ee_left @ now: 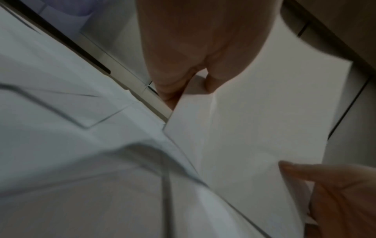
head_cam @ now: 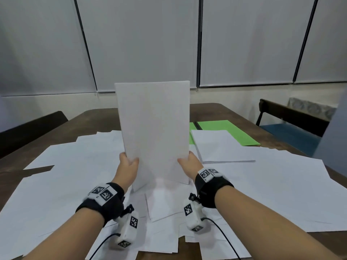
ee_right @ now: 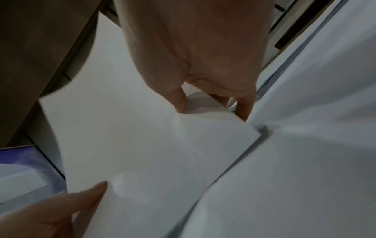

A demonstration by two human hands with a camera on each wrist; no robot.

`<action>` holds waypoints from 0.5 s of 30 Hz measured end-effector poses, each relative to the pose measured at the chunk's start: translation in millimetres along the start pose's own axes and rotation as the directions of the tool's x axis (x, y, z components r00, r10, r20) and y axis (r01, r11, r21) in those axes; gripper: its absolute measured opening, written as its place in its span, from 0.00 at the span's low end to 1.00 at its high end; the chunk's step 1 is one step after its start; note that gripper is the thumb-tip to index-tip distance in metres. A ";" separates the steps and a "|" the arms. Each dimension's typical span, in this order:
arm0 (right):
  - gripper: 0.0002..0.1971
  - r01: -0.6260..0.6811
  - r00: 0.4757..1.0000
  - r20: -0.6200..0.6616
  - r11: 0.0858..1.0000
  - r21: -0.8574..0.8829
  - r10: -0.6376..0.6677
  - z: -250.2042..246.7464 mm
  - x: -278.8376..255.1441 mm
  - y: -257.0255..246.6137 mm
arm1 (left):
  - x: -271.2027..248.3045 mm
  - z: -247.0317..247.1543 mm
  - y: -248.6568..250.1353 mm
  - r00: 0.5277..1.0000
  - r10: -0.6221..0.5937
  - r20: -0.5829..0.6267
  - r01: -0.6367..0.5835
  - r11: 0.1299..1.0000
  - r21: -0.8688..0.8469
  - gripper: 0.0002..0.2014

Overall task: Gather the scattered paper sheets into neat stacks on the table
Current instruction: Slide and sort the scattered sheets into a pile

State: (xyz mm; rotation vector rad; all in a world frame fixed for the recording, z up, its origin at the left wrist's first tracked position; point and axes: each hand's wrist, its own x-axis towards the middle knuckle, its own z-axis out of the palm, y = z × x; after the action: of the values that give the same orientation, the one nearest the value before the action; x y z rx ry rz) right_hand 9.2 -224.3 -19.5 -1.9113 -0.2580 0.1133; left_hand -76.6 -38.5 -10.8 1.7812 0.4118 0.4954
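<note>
A white paper bundle (head_cam: 154, 128) stands upright near the surface's middle. Loose white sheets (head_cam: 262, 194) overlap across the near half; a flat white stack (head_cam: 219, 147) lies right of centre.

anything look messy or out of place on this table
Yes: loose white sheets lie overlapping at odd angles over the near table, some overhanging its front edge. Only the white stack near the green paper looks squared. Both hands hold an upright bundle.
</note>
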 end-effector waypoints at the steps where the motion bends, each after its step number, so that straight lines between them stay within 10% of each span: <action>1: 0.16 -0.001 1.000 -0.003 1.000 -0.001 0.001 -1.9 1.9 3.4 | 2.4 2.5 -1.0 1.000 -0.018 0.017 0.017 0.999 0.047 0.16; 15: 0.22 -0.270 0.960 -0.144 0.933 -0.237 0.242 -168.6 90.1 35.8 | 87.0 175.3 33.2 0.932 -0.252 0.261 0.241 0.968 0.074 0.10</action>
State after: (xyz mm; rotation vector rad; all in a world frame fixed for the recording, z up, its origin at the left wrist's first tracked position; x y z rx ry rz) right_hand 135.5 -369.2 10.0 -2.1939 0.0594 0.1524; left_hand 90.8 -145.1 -8.3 1.7755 0.4485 0.0653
